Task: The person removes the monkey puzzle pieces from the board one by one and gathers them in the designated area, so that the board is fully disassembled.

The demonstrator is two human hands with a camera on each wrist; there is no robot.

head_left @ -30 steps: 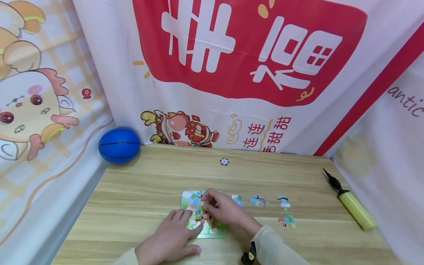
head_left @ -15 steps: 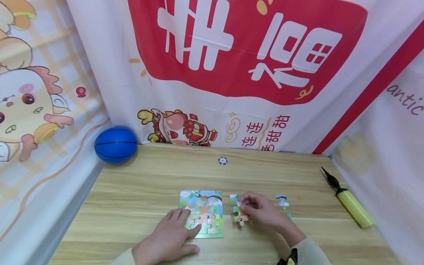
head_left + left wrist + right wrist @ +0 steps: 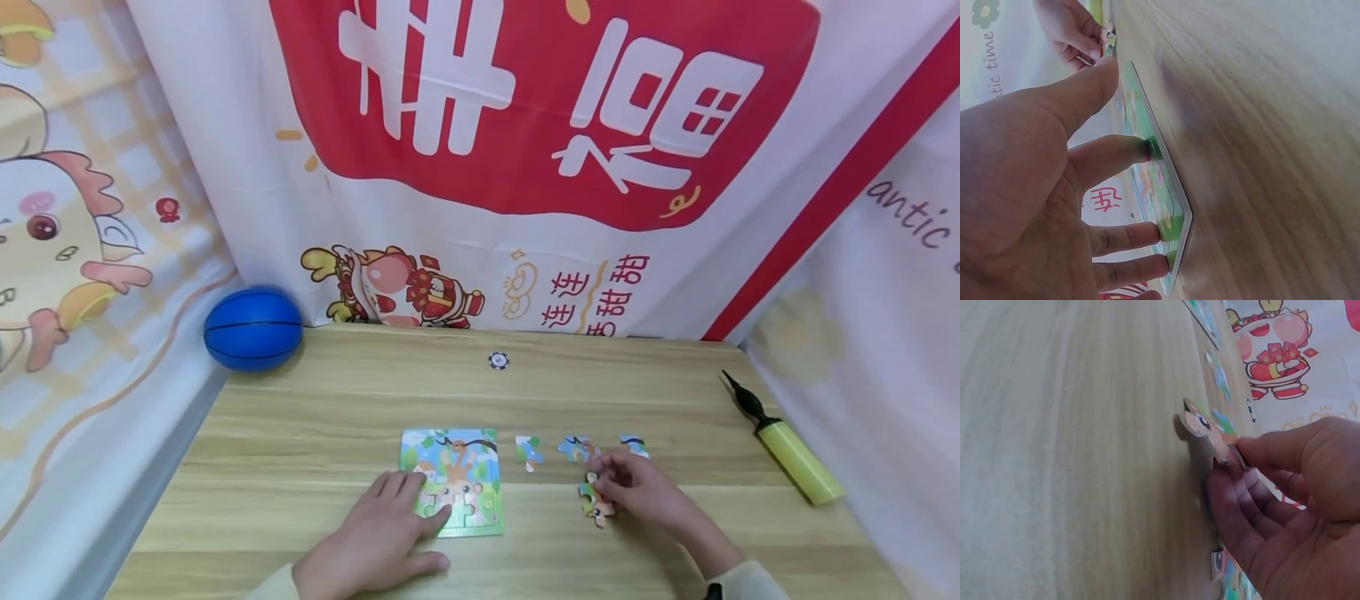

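My left hand (image 3: 382, 529) rests on the left edge of a square puzzle board (image 3: 483, 528) with a cartoon animal picture, its fingers extended over the surface. In the left wrist view, fingertips of the left hand (image 3: 1029, 181) touch the board's green border (image 3: 1175, 228). To the right of the board, my right hand (image 3: 648, 497) pinches a puzzle piece (image 3: 596, 508) between thumb and fingers. The right wrist view shows this piece (image 3: 1205, 425) tilted, with an eye printed on it, held by the right hand (image 3: 1297, 481).
Loose puzzle pieces lie behind and beside the right hand: one leafy (image 3: 528, 450), one blue (image 3: 576, 448), one with a dark branch (image 3: 633, 444). Another piece (image 3: 1217, 565) lies beneath that hand. Farther off are a blue ball (image 3: 253, 329), a chip (image 3: 498, 361) and a hand pump (image 3: 797, 458).
My right hand has left the board and moved right across the table, carrying the puzzle piece. My left hand has stayed on the board. The head view has shifted slightly.
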